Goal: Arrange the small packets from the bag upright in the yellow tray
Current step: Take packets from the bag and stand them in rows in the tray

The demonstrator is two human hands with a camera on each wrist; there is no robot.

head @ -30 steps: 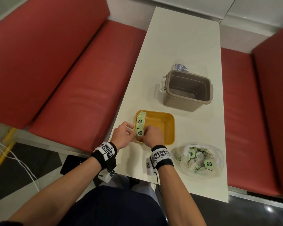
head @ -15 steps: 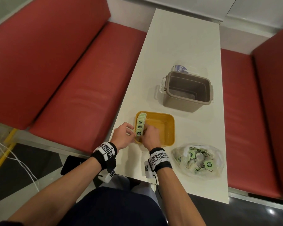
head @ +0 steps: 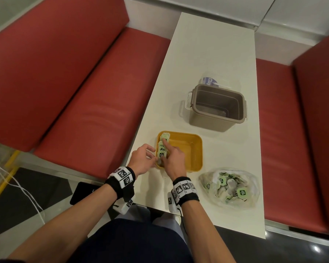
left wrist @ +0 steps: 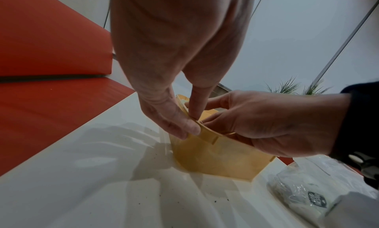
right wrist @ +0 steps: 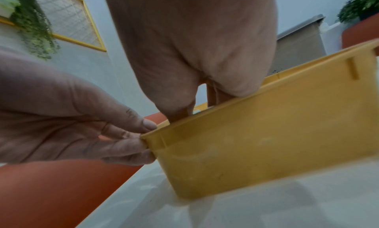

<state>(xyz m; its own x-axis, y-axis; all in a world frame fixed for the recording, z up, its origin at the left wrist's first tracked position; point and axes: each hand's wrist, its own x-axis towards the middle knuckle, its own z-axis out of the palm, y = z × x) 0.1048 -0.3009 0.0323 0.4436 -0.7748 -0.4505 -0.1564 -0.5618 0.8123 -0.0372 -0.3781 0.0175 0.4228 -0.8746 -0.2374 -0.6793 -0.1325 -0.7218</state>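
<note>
Head view: While my left hand (head: 143, 160) steadies the yellow tray (head: 195, 147) on the desk (head: 213, 54), my right hand (head: 174, 160) points a finger along the upright packets (head: 162, 147); more wait in the bag (head: 230, 186).
Left wrist: thumb and fingers (left wrist: 180, 126) pinch the tray corner.
Right wrist: right fingers hidden inside; can't tell.
Handling: light, floppy, likely to topple; pinch edges.
Writing: unreadable.

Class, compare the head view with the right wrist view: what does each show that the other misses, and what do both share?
Only the head view shows the row of packets standing along the tray's left wall, the bag and the grey bin. Only the right wrist view shows the tray's outer wall and wall plants. Both show the yellow tray, the left hand at its corner and the right hand.
</note>
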